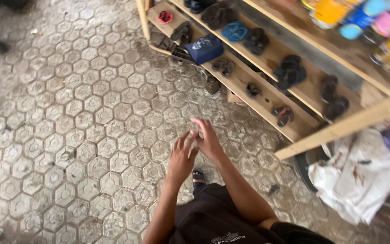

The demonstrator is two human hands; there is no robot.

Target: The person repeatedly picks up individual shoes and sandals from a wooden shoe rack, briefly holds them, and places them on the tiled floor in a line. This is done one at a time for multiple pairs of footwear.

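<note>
1. Sandals [284, 115], a small red-and-dark pair, sit on the lower wooden shelf [267, 106], the pair closest to the hands but well apart from them.
2. Left hand [182, 158] hangs over the paved floor [68, 135], fingers loosely spread, holding nothing.
3. Right hand [209, 141] touches the left at the fingertips, open too and empty.
4. Those sandals look light, soft and bendy, likely rubber or foam; not fragile, perhaps dusty rather than slippery.
5. I'd judge the straps the easiest hold, or a pinch across both soles together.
6. Other dark pairs and a blue box [205, 48] line the shelves; a white cloth [357, 174] slumps at right.
</note>
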